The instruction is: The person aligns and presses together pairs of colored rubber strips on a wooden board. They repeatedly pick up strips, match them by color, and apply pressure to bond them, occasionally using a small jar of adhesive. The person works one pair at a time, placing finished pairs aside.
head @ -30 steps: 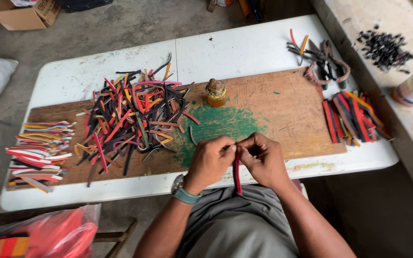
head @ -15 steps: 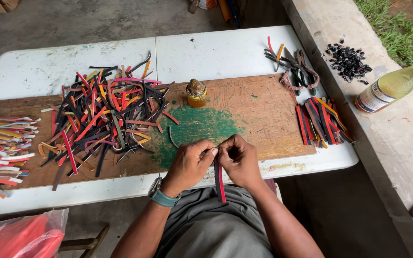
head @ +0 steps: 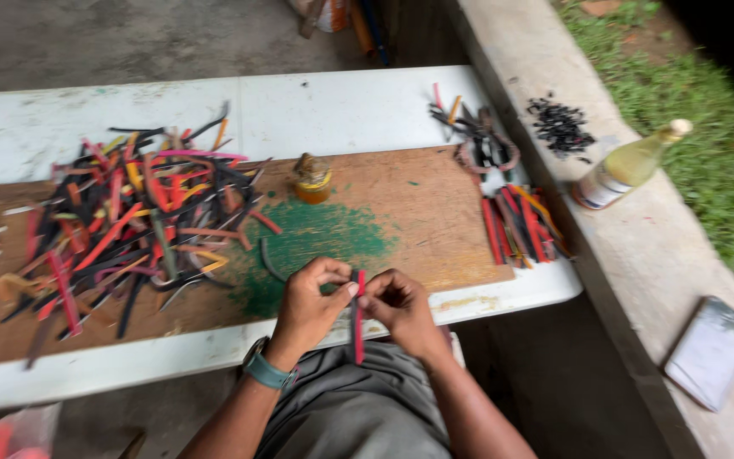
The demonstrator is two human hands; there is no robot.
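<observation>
Over the white desk's near edge, both hands, left and right, pinch one red strip hanging upright between them, beyond it one amber jar, rightward one white-labelled bottle lying on the ledge.

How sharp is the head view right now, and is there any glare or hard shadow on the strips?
Head view: motion-blurred, worst on the loose strip pile; the hands, left hand and right hand, holding the red strip, are softened too; daylight is even, with no glare or hard shadows.
</observation>
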